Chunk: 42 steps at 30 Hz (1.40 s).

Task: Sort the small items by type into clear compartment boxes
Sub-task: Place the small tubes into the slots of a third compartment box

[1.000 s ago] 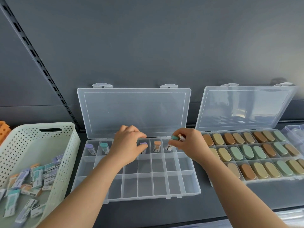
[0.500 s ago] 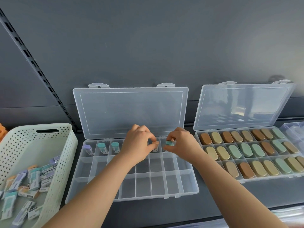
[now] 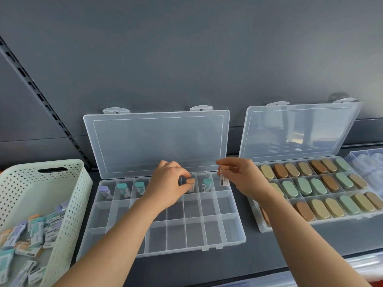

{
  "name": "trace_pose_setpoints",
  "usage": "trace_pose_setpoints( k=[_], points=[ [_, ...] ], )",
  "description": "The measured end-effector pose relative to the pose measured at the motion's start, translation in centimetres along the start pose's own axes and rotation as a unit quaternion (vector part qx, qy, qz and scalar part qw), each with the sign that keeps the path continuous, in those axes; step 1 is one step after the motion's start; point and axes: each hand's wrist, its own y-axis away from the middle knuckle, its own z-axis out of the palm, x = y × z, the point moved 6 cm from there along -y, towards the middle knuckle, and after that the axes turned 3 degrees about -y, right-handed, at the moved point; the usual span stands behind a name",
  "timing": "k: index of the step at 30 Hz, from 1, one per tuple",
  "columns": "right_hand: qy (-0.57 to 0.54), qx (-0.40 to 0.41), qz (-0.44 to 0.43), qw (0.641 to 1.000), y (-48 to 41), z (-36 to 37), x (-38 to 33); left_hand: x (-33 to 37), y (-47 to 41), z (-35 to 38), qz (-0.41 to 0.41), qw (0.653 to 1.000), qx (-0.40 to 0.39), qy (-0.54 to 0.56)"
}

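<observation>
Orange-capped item (image 3: 190, 184) upright in clear box (image 3: 234, 230), left hand (image 3: 165, 185) pinching.

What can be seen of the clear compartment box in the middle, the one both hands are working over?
The middle compartment box is clear plastic, lying flat on the dark shelf, its lid propped open against the wall, two latches on top. Dividers form three rows; only the back row holds small capped items: purple, teal, orange. The left hand touches an orange-capped one; the right hand holds another over the back right corner.
</observation>
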Motion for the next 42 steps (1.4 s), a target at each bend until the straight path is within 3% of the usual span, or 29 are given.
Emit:
trace_pose_setpoints(
  k=[2, 8, 13, 17, 24, 29, 42],
  points=[
    [0.004, 0.023, -0.017, 1.000, 0.1, 0.0, 0.2, 0.0, 0.1, -0.1, -0.004, 1.000, -0.002, -0.002],
    [0.151, 0.020, -0.066, 0.986, 0.1, 1.2, 0.2, -1.1, 0.8, -1.1, -0.020, 1.000, -0.012, -0.015],
    [0.204, -0.004, -0.065, 0.977, 0.0, 1.9, 0.2, -2.7, 1.7, -1.7, -0.044, 0.999, -0.010, -0.014],
    [0.224, -0.017, -0.059, 0.973, -0.2, 2.2, 0.2, -3.8, 2.0, -1.9, -0.054, 0.998, -0.004, 0.027],
    [0.226, -0.018, -0.064, 0.972, 0.1, 2.4, 0.1, -3.1, 1.8, -2.0, -0.002, 0.999, -0.023, -0.027],
    [0.238, -0.025, -0.058, 0.969, 0.0, 2.4, 0.4, -2.2, 1.5, -2.3, 0.037, 0.995, 0.005, -0.093],
    [0.234, -0.027, -0.048, 0.971, 0.0, 2.3, 0.4, -3.0, 1.1, -1.9, -0.007, 0.999, -0.003, -0.045]
  ],
)
